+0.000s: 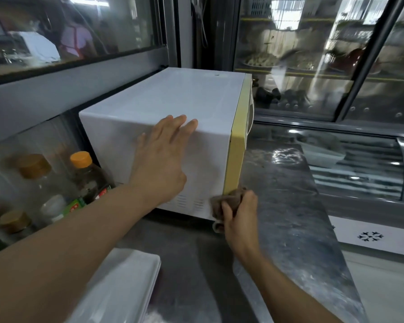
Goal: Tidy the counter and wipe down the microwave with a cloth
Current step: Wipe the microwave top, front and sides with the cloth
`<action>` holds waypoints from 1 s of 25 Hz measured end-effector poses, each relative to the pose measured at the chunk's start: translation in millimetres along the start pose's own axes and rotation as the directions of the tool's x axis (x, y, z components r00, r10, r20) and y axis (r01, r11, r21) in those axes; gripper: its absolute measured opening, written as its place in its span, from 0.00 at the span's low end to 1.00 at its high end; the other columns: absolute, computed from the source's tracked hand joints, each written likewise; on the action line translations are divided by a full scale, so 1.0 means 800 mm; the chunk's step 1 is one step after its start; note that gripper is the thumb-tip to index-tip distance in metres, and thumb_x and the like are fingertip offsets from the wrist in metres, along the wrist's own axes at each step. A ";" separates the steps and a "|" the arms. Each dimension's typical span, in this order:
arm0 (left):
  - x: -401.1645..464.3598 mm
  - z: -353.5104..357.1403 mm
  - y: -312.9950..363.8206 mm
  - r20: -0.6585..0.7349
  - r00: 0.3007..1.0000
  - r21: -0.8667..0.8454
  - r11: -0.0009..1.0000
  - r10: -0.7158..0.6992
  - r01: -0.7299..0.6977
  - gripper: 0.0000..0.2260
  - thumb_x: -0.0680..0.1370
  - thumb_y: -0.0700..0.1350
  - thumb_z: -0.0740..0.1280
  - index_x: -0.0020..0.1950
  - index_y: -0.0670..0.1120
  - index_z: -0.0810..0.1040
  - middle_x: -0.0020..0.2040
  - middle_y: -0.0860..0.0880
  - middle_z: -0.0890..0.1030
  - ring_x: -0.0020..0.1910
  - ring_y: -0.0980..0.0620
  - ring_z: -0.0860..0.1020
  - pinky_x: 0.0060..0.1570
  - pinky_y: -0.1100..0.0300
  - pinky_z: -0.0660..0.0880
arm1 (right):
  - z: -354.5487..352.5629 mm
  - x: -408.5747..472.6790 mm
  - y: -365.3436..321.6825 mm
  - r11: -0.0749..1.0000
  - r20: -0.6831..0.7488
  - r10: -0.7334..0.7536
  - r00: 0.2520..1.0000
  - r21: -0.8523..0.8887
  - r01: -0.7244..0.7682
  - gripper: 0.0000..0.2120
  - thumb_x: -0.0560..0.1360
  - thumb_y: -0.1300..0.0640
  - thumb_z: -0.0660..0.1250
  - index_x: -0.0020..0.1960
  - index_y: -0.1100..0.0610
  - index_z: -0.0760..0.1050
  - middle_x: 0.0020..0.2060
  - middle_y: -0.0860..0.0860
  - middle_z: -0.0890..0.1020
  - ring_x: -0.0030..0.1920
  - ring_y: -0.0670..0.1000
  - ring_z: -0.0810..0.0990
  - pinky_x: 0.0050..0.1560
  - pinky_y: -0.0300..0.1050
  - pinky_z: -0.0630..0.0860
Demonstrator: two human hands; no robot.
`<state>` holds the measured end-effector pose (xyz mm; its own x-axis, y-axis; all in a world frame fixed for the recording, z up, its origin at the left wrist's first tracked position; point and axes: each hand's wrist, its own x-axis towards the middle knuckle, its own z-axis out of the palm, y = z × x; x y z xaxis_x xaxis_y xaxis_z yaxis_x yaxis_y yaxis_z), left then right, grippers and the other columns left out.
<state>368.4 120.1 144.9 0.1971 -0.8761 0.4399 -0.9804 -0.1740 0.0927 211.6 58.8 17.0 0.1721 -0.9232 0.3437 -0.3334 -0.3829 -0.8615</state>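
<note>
A white microwave (168, 99) with a pale yellow front frame stands on the steel counter (287, 206), its side panel facing me. My left hand (160, 159) lies flat on that side panel, fingers spread and reaching the top edge. My right hand (239, 217) grips a crumpled brown cloth (229, 200) and presses it against the lower front corner of the side, where the white panel meets the yellow frame. Part of the cloth is hidden under my fingers.
Left of the microwave stand an orange-capped dark bottle (89, 176) and jars with wooden lids (33, 165). A stack of white trays (124, 287) sits at the near edge. A glass display fridge (313, 66) rises behind, and a chest freezer (369, 173) lies to the right.
</note>
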 end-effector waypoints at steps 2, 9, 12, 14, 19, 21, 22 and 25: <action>-0.001 0.000 0.003 0.009 1.000 -0.013 1.000 -0.011 0.011 0.43 0.67 0.39 0.70 0.76 0.55 0.49 0.77 0.53 0.51 0.76 0.50 0.47 0.71 0.40 0.56 | -0.005 0.004 -0.007 0.999 0.058 0.047 0.997 0.017 -0.048 0.11 0.76 0.63 0.63 0.54 0.55 0.63 0.53 0.54 0.68 0.51 0.54 0.75 0.47 0.54 0.79; -0.003 0.000 0.007 -0.007 1.000 -0.036 0.999 -0.015 0.015 0.43 0.67 0.39 0.70 0.75 0.54 0.50 0.77 0.52 0.52 0.76 0.49 0.47 0.71 0.40 0.55 | -0.028 0.056 -0.091 0.973 -0.225 -0.189 0.956 -0.177 0.151 0.13 0.74 0.55 0.66 0.54 0.59 0.67 0.53 0.54 0.71 0.55 0.54 0.70 0.58 0.49 0.69; -0.001 0.007 0.005 -0.039 0.999 -0.046 0.999 0.000 -0.002 0.44 0.66 0.39 0.70 0.75 0.54 0.50 0.76 0.51 0.52 0.76 0.48 0.48 0.71 0.38 0.55 | -0.017 0.043 -0.072 0.993 -0.209 -0.118 0.971 0.001 0.121 0.10 0.75 0.59 0.65 0.51 0.56 0.64 0.52 0.53 0.69 0.52 0.49 0.70 0.53 0.40 0.70; -0.001 0.012 0.003 -0.063 0.998 -0.044 0.999 -0.001 -0.001 0.44 0.66 0.39 0.71 0.75 0.53 0.50 0.76 0.51 0.53 0.76 0.48 0.48 0.71 0.38 0.56 | -0.009 0.029 -0.042 0.996 -0.144 -0.083 0.986 0.023 0.087 0.11 0.74 0.61 0.66 0.49 0.55 0.63 0.50 0.52 0.68 0.49 0.49 0.70 0.50 0.42 0.71; 0.000 0.017 0.004 -0.097 0.995 -0.035 0.999 0.018 -0.021 0.44 0.65 0.40 0.71 0.75 0.52 0.51 0.76 0.49 0.54 0.76 0.46 0.49 0.70 0.38 0.58 | 0.009 0.004 0.031 1.000 0.022 0.017 1.000 -0.020 -0.017 0.13 0.74 0.63 0.66 0.49 0.54 0.61 0.52 0.53 0.66 0.51 0.52 0.71 0.52 0.46 0.76; -0.001 0.019 0.004 -0.091 0.996 -0.029 0.999 0.012 -0.014 0.44 0.65 0.40 0.71 0.75 0.52 0.50 0.76 0.49 0.54 0.76 0.46 0.49 0.70 0.38 0.58 | 0.016 -0.007 0.050 0.995 0.095 0.095 0.991 -0.043 -0.092 0.15 0.75 0.64 0.65 0.49 0.53 0.59 0.54 0.53 0.65 0.50 0.52 0.72 0.43 0.36 0.79; -0.001 0.019 0.004 -0.096 0.995 -0.027 1.000 0.012 -0.015 0.44 0.65 0.40 0.71 0.75 0.52 0.50 0.76 0.49 0.54 0.76 0.46 0.49 0.70 0.39 0.57 | 0.019 -0.011 0.056 0.991 0.130 0.137 0.982 -0.016 -0.136 0.15 0.75 0.64 0.64 0.49 0.52 0.59 0.55 0.54 0.65 0.50 0.54 0.74 0.41 0.39 0.80; -0.001 0.022 0.006 -0.108 0.994 -0.020 1.000 0.009 -0.011 0.45 0.65 0.39 0.71 0.75 0.53 0.50 0.76 0.49 0.54 0.76 0.46 0.49 0.69 0.39 0.58 | 0.025 -0.014 0.069 0.980 0.155 0.198 0.968 -0.040 -0.194 0.14 0.75 0.61 0.66 0.49 0.52 0.60 0.50 0.55 0.72 0.47 0.56 0.76 0.46 0.50 0.78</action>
<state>363.5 112.4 129.3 0.1878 -0.8237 0.5350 -0.9822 -0.1553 0.1057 209.6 48.8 -42.0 0.2444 -0.9641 0.1042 -0.3972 -0.1975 -0.8962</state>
